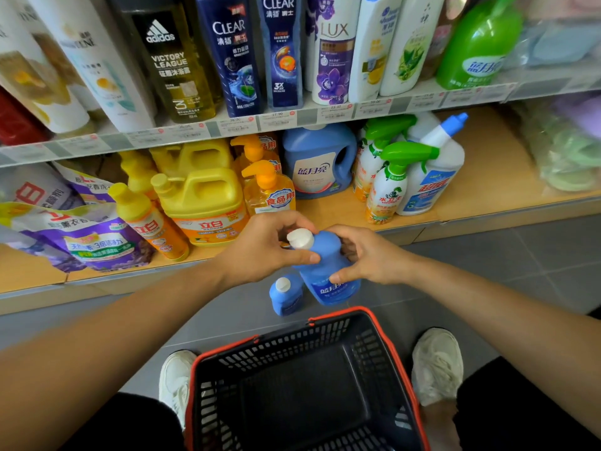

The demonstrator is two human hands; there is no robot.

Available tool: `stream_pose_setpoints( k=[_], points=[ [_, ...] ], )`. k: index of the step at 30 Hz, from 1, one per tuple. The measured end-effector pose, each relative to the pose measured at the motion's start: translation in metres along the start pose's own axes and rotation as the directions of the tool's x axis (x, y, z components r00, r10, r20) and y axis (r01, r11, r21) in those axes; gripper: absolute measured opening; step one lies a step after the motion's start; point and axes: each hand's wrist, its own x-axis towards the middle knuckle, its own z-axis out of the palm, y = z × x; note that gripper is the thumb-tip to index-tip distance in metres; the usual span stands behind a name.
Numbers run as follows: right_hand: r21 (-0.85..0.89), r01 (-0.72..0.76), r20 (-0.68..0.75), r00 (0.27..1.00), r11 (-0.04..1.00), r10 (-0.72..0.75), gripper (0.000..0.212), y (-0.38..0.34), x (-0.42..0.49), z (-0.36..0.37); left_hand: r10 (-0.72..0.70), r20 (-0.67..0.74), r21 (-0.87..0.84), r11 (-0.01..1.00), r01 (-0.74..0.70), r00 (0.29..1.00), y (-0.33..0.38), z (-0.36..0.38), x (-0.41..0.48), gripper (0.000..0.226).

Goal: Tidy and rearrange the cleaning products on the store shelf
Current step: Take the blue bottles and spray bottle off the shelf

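Both hands hold a blue detergent bottle (pixel 328 271) with a white cap (pixel 300 238) just in front of the lower shelf (pixel 487 177). My left hand (pixel 263 245) grips its neck around the cap. My right hand (pixel 364 255) clasps its body from the right. A smaller blue bottle (pixel 286 296) with a white cap stands on the grey floor just below the held one. On the lower shelf stand yellow detergent jugs (pixel 201 200), orange pump bottles (pixel 268 187), a large blue jug (pixel 320 161) and green-trigger spray bottles (pixel 388 183).
A dark shopping basket (pixel 383 336) with a red rim sits on the floor between my white shoes. Purple refill bags (pixel 91 242) lie at the shelf's left. The upper shelf (pixel 292 122) carries shampoo and body-wash bottles. Bare wood shows right of the sprays.
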Motion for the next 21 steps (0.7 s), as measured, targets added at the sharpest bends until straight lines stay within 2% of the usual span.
stream_pose_setpoints(
  k=[1,3,5,7,9,11,13,16,18,21],
  points=[
    [-0.092,-0.013,-0.014,1.0,0.996,0.012,0.063,-0.001,0.001,-0.01,0.001,-0.025,0.007,1.0,-0.001,1.0,-0.003,0.004,0.005,0.036],
    [-0.368,-0.059,-0.218,0.976,0.928,-0.024,0.065,-0.005,0.003,-0.039,-0.016,-0.084,0.019,1.0,0.018,0.996,-0.013,0.016,0.013,0.033],
    [-0.542,-0.165,-0.49,0.859,0.824,-0.15,0.061,-0.01,0.001,-0.072,-0.038,-0.107,0.053,0.998,0.044,0.994,-0.026,0.031,0.021,0.031],
    [-0.601,-0.264,-0.621,0.748,0.754,-0.233,0.068,-0.011,0.001,-0.103,-0.031,-0.072,0.112,0.993,0.039,0.997,-0.042,0.046,0.03,0.03],
    [-0.642,-0.332,-0.628,0.745,0.691,-0.226,0.082,-0.01,0.005,-0.126,-0.043,-0.022,0.154,0.987,0.046,0.999,-0.059,0.061,0.036,0.029],
    [-0.676,-0.368,-0.588,0.792,0.638,-0.167,0.09,-0.006,0.009,-0.14,-0.091,0.004,0.183,0.979,0.089,0.996,-0.079,0.076,0.04,0.028],
    [-0.703,-0.389,-0.56,0.818,0.596,-0.128,0.09,-0.001,0.013,-0.146,-0.146,0.018,0.217,0.966,0.139,0.989,-0.096,0.089,0.042,0.026],
    [-0.724,-0.399,-0.561,0.816,0.563,-0.142,0.081,0.001,0.018,-0.149,-0.205,0.053,0.263,0.947,0.185,0.977,-0.115,0.106,0.044,0.024],
    [-0.707,-0.387,-0.575,0.801,0.592,-0.164,0.066,0.001,0.02,-0.151,-0.218,0.087,0.306,0.934,0.183,0.972,-0.124,0.113,0.045,0.026],
    [-0.627,-0.326,-0.567,0.814,0.707,-0.128,0.053,0.005,0.022,-0.151,-0.231,0.09,0.318,0.928,0.191,0.969,-0.131,0.117,0.048,0.028]
  ],
)
